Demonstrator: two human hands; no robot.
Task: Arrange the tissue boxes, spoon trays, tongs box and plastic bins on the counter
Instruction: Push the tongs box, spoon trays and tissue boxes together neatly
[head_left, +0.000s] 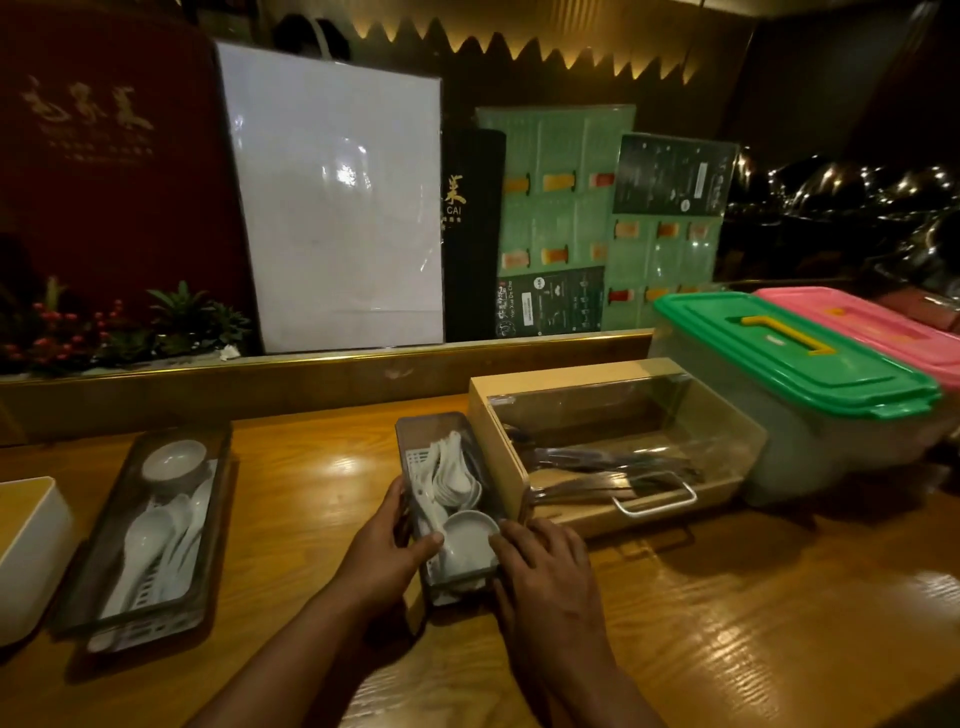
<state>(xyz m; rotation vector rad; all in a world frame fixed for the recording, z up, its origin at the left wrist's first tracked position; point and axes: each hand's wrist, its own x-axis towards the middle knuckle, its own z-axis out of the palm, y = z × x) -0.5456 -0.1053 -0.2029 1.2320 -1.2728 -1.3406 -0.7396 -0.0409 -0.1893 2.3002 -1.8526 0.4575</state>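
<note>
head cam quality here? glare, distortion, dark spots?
Head view: dim, warm light; glare streaks on the counter and white board; reflections on the tongs box lid; wide-angle bending at the edges; background upper right nearly black; both hands sharp on the spoon tray.

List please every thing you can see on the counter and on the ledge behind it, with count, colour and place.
Spoon trays: 2, dark clear plastic with white spoons; one at left, one at centre between the hands.
Tongs box: 1, light wood with clear lid; right of the centre tray.
Bins: 2, green lid and pink lid; far right.
White box: 1; left edge.
Bag: 1, white; on the ledge.
Menus: several, green and black; on the ledge.
Plants: green with red berries; ledge, left.
Counter: 1, brown wood.
Left hand: on the centre tray's left side.
Right hand: at its right side.
</note>
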